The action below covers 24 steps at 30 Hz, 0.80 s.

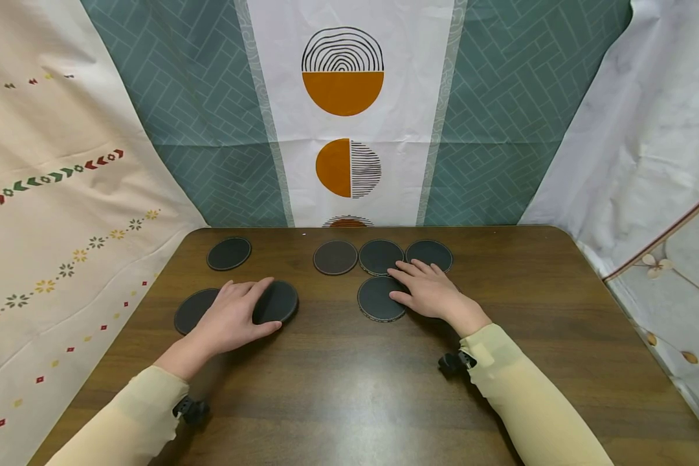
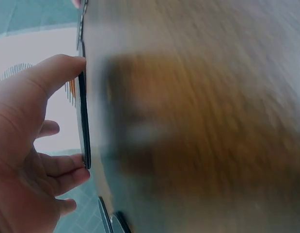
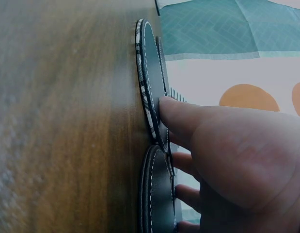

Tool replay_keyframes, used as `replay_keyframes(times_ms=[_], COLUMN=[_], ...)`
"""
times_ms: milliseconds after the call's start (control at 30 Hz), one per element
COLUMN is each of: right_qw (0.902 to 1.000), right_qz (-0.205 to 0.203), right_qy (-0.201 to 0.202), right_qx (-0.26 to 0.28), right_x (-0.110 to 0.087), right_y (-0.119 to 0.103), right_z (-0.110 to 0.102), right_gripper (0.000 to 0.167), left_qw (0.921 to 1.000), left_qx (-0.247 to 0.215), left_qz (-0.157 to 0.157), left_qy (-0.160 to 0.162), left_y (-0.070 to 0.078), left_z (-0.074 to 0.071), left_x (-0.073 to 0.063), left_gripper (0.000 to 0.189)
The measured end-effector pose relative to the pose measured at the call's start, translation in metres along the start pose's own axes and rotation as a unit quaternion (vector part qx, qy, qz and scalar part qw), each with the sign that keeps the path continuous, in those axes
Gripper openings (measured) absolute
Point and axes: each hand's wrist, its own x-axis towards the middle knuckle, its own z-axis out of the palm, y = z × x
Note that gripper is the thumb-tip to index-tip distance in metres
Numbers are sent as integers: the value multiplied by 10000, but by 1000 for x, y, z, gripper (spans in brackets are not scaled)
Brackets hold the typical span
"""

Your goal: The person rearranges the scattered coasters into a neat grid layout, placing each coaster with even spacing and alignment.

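My left hand (image 1: 235, 316) spans a round black coaster (image 1: 277, 301), gripping it between the thumb on its near side and the fingers on its far side. In the left wrist view this coaster (image 2: 84, 116) shows edge-on. Another black coaster (image 1: 195, 309) lies partly hidden behind that hand. My right hand (image 1: 428, 289) reaches over the right-hand group with fingers spread. Its thumb touches a stitched coaster (image 1: 378, 299) that has a black-and-white patterned edge. Under the palm, in the right wrist view, is a further coaster (image 3: 158, 194), mostly hidden from the head camera.
Along the back of the brown wooden table (image 1: 349, 388) lie a brownish coaster (image 1: 335, 257) and two black ones, a middle coaster (image 1: 380, 256) and a right coaster (image 1: 430, 254). A single coaster (image 1: 229, 253) sits at the back left. Patterned cloths (image 1: 501, 116) hang round the table.
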Motion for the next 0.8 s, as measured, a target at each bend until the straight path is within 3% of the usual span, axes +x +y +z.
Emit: replay_keyframes(times_ms=[367, 800], right_qw=[10000, 10000], right_qz=[-14, 16], right_qy=[-42, -28], right_qx=[-82, -22], right_x=[-5, -1], right_y=[-8, -2], right_z=[-9, -2], right_gripper=[66, 67], left_qw=[9999, 9996], left_qx=[-83, -103], left_qz=[85, 256], left_qy=[-99, -76], left_y=[18, 37], left_z=[2, 8], left_x=[16, 30], left_gripper=[94, 93])
